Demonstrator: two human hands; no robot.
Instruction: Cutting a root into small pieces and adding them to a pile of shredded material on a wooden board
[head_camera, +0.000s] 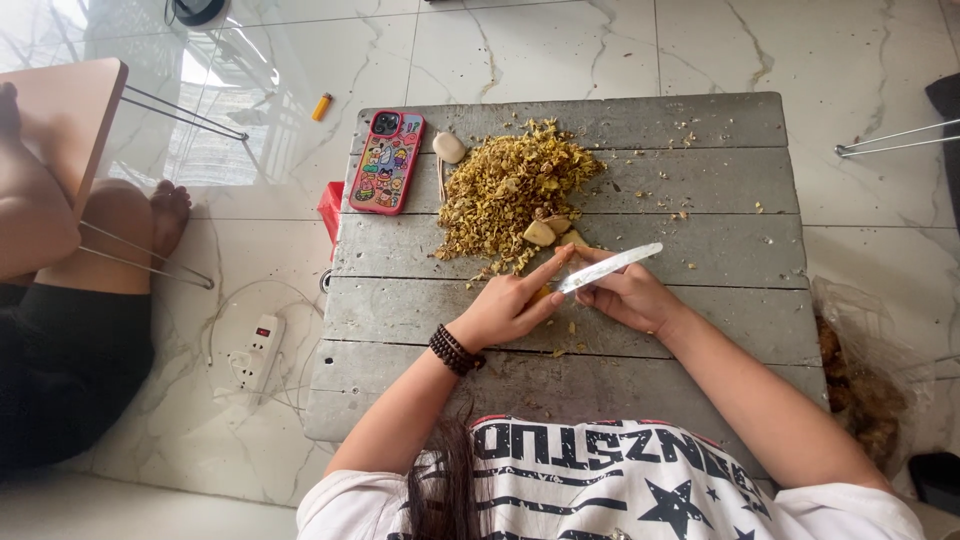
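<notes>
left hand (510, 305) closed on yellow root piece (541, 294) | right hand (625, 295) gripping knife (610, 267) | surface (640, 330) middle | risk: blade likely slips onto nearby left fingers

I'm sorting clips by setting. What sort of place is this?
Probably a home floor: a low grey wooden table on marble tiles, a power strip nearby, and a pile of peelings beside the knife.

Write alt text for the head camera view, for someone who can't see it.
Seen from above, a person's right hand holds a knife against a small yellowish piece gripped by the left hand, over a grey wooden table. A pile of yellow peelings and a phone lie beyond.
</notes>
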